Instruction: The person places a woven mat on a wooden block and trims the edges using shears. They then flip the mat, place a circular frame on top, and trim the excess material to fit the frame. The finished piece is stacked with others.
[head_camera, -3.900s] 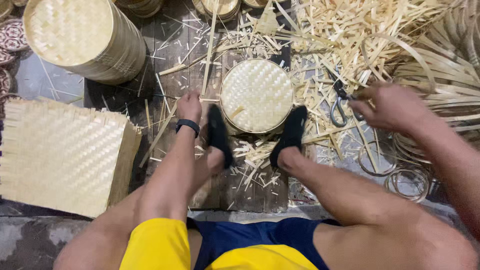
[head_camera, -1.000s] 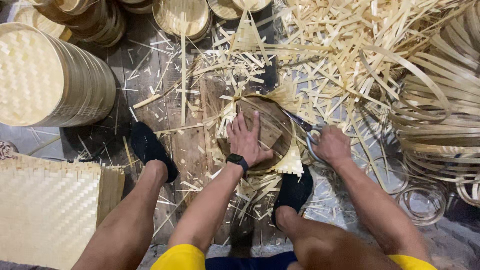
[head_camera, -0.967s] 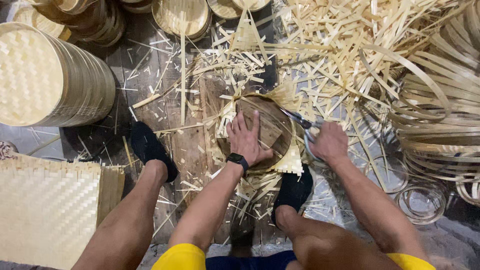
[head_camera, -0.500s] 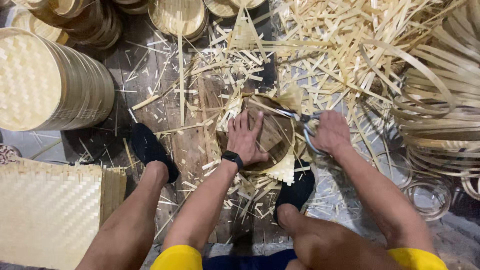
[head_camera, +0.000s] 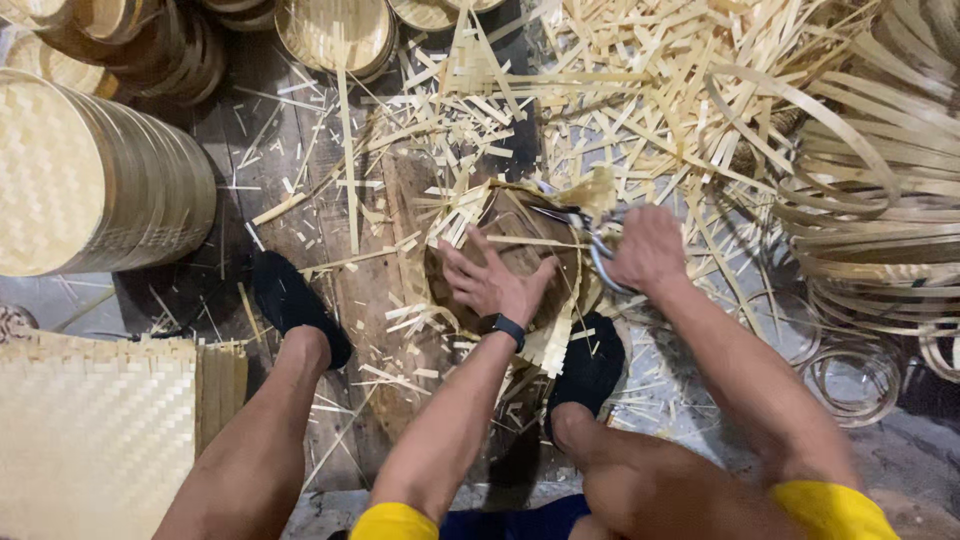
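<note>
Left to right: stack of woven round trays (head_camera: 90, 170) at the floor's left edge with a pile of flat woven mats (head_camera: 100, 430) below it, then your left hand (head_camera: 490, 285) flat, fingers spread, pressing on the round woven tray (head_camera: 520, 260) at floor centre between your black shoes (head_camera: 295, 305). Your right hand (head_camera: 650, 250) is closed around the scissors (head_camera: 590, 235), blades at the tray's upper right rim. Loose bamboo strips (head_camera: 650, 90) cover the floor behind; bamboo hoops (head_camera: 870, 220) pile at the right edge.

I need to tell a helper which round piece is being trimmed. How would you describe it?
Start from the big stack of woven lids at far left, then look to the floor's middle. The round basket lies under the left hand, the only one with untrimmed strips fringing its rim.
</note>
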